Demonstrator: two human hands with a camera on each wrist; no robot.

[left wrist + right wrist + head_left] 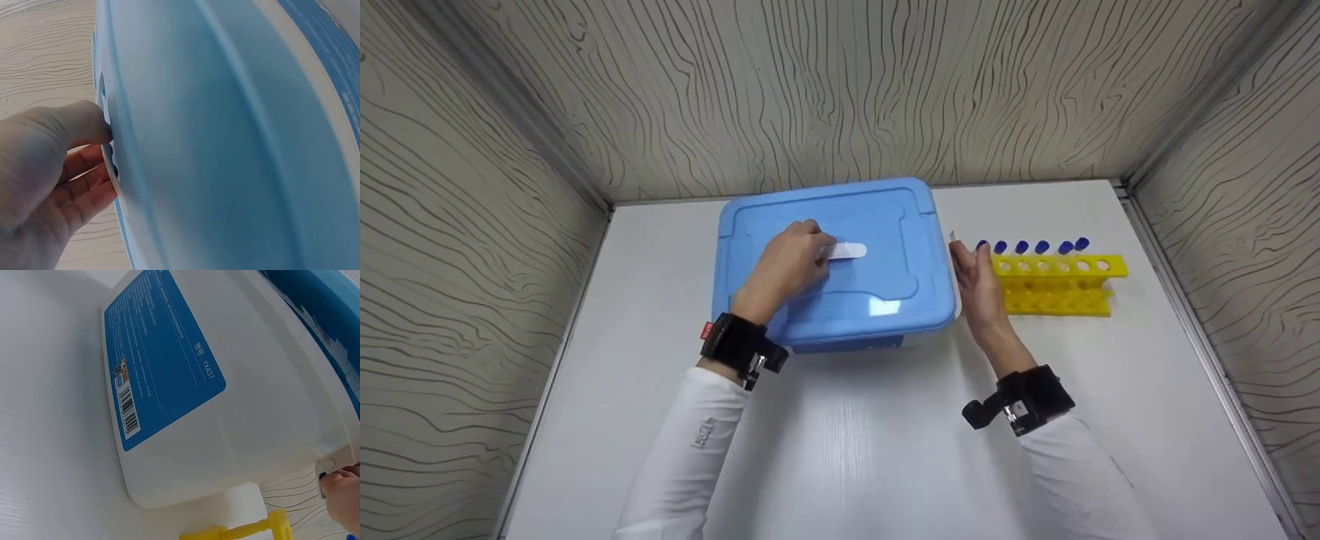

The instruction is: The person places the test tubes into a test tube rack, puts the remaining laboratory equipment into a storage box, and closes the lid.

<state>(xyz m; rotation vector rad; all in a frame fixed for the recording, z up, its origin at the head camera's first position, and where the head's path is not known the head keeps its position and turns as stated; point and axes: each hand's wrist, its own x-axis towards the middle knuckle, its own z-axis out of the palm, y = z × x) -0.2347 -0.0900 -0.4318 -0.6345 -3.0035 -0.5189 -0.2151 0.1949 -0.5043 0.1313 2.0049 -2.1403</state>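
A storage box (264, 433) with a light blue lid (877, 217) stands on the white table. On top of the lid my left hand (791, 262) grips the white handle (849, 250). Seen in the left wrist view, the left thumb (90, 121) is on one side of this handle and the fingers are on the other. At the box's right side is my right hand (979, 289), its fingers holding a white latch (332, 463) below the lid's rim. Much of that hand is out of the right wrist view.
Right of the box stands a yellow test tube rack (1061, 304), close beside the right hand. Several blue caps (1021, 246) line up behind the rack's top. A blue label (163, 360) covers part of the box's front. Wood-patterned walls (840, 90) enclose the table.
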